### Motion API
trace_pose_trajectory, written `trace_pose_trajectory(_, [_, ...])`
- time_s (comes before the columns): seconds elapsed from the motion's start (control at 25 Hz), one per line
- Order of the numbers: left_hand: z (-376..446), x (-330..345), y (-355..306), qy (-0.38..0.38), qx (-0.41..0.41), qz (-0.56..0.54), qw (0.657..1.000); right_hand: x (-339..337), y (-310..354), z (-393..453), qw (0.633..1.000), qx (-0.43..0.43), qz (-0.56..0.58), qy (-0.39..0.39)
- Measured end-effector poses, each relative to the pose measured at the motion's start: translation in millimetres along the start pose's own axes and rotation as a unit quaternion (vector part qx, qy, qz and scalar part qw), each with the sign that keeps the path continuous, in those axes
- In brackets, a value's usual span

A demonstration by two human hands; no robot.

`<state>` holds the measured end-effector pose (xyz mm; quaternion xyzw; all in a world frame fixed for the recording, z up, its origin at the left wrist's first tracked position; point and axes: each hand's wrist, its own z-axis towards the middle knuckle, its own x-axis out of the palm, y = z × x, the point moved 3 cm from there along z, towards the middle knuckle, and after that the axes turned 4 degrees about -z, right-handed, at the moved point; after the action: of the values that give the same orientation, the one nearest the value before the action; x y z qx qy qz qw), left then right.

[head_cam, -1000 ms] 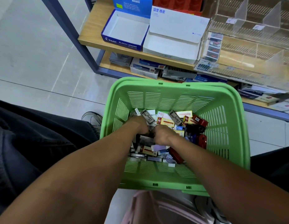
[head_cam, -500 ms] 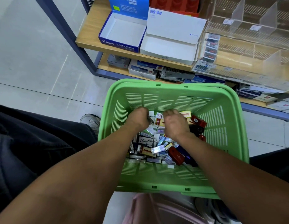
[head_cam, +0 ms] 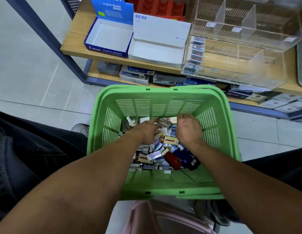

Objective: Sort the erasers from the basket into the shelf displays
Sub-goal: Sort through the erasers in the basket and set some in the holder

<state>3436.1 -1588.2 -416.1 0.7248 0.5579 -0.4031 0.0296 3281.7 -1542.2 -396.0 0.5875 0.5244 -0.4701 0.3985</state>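
Note:
A green plastic basket (head_cam: 212, 98) sits in front of me, its bottom covered with several loose erasers (head_cam: 152, 155) in grey, white, red and blue wrappers. Both my hands are inside it. My left hand (head_cam: 146, 131) lies over the pile with its fingers stretched forward, the tips touching a grey eraser (head_cam: 165, 122). My right hand (head_cam: 188, 130) is at the far right of the pile, knuckles up, fingers curled down around erasers I cannot see clearly. On the shelf beyond stand an open blue Pilot eraser box (head_cam: 111, 38) and an open white box (head_cam: 157, 48).
A clear acrylic divider display (head_cam: 239, 53) fills the right of the wooden shelf (head_cam: 74, 38), with a few small packs in its left column. Boxed stock sits on the lower shelf. A dark metal shelf post (head_cam: 50, 39) slants at left. My dark-trousered legs flank the basket.
Both hands moved toward the basket's far side and slightly right. My left hand has uncurled, its fingers now stretching over the pile. The view shifted closer to the shelf.

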Motion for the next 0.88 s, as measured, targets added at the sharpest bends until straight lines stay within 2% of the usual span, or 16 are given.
trace_pose_trajectory(0.12, [-1.5,4.8,1.6,0.019,-0.027,0.101,0.994,1.1,-6.9,5.1,0.997,0.021,-0.050,0.063])
trace_pose_trajectory(0.24, [-2.8,2.9,6.4,0.016,-0.067,0.157,0.985,-5.4,-8.7,19.5,0.982,0.038,0.037,0.184])
trace_pose_trajectory(0.32, [-3.9,-1.4,9.5,0.005,-0.108,0.162,0.981,-7.6,-12.5,29.1,0.960,0.020,0.054,0.274])
trace_pose_trajectory(0.44, [-5.1,-4.3,9.9,-0.009,-0.144,0.123,0.982,2.0,-12.5,37.6,0.934,-0.004,0.048,0.354])
trace_pose_trajectory(0.52, [-4.9,-5.2,8.7,-0.016,-0.136,0.099,0.986,14.2,-8.7,36.1,0.929,-0.013,0.015,0.369])
trace_pose_trajectory(0.6, [-4.2,-6.3,9.2,-0.022,-0.125,0.069,0.990,20.2,-7.9,34.8,0.937,-0.027,0.001,0.348])
trace_pose_trajectory(0.72, [-5.4,-10.5,11.7,-0.018,-0.117,0.036,0.992,21.0,-17.1,39.3,0.932,-0.007,0.130,0.339])
trace_pose_trajectory(0.88, [-0.8,-11.8,16.0,-0.023,-0.111,0.002,0.994,7.5,-17.2,34.8,0.880,-0.014,0.298,0.369])
